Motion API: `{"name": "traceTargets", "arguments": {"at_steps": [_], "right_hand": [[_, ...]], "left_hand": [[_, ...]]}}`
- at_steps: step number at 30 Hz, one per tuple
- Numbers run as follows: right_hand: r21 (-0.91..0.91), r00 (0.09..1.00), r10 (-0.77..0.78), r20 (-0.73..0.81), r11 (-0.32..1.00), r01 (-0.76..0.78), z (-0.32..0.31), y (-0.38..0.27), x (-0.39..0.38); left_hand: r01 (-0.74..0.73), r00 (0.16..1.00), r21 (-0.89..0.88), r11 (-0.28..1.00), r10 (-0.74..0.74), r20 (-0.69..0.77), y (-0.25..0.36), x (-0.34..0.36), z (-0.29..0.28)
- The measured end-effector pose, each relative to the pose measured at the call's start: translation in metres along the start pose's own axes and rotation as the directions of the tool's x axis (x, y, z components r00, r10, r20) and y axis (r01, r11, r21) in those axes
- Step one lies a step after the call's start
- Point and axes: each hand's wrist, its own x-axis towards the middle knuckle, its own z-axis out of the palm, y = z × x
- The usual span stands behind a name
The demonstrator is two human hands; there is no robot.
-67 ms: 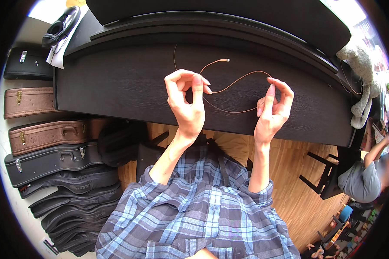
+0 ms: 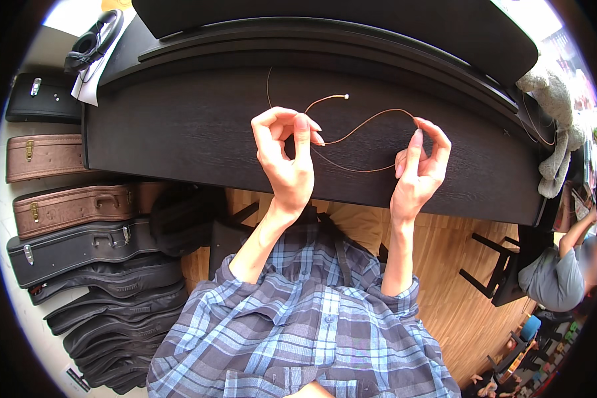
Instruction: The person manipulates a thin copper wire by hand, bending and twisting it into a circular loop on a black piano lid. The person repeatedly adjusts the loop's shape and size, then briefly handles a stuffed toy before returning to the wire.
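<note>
Two bare hands are above one black wooden surface (image 2: 179, 126), and between them there is a thin copper-coloured wire (image 2: 386, 110). It seems to be one wire, but the fingers hide some parts, so it cannot be told with certainty.

The left hand (image 2: 288, 159) has its thumb and index fingertip together, clamped on the wire; its other fingers are bent. The right hand (image 2: 419, 176) also pinches the wire between thumb and index finger, and the lower fingers are curled toward the palm. The wire makes one S-shaped curve from hand to hand, and a second, lower arc hangs between them. One short end, with one small pale bead (image 2: 346, 97), sticks out beyond the left fingers, and one finer strand rises above that hand.

At the left stand four hard cases, two black ones (image 2: 83, 249) and two brown ones (image 2: 76, 207). Below them is a pile of soft black bags (image 2: 123, 318), whose number is not clear. One pair of headphones (image 2: 86, 50) lies at the upper left. On the right side are one grey plush toy (image 2: 557, 99) and one other person in a grey shirt (image 2: 556, 280).
</note>
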Motion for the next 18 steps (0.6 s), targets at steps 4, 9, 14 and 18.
{"name": "traceTargets", "arguments": {"at_steps": [4,9,14,18], "right_hand": [[-0.104,0.996,-0.091,-0.003,0.990,0.090,0.001,0.003,0.001],[-0.230,0.931,-0.246,0.270,0.922,0.311,0.003,0.002,0.002],[-0.420,0.832,-0.193,0.520,0.790,0.446,0.010,-0.005,0.003],[-0.422,0.837,-0.150,0.526,0.809,0.409,0.009,-0.009,0.006]], "left_hand": [[0.024,1.000,0.010,1.000,-0.024,0.014,0.001,-0.002,-0.001],[0.040,0.999,0.028,0.999,-0.041,0.032,0.003,0.001,0.001],[0.026,0.998,-0.041,0.999,-0.023,0.057,0.000,0.004,0.002],[0.001,0.991,-0.114,0.994,0.015,0.136,-0.001,-0.001,0.002]]}}
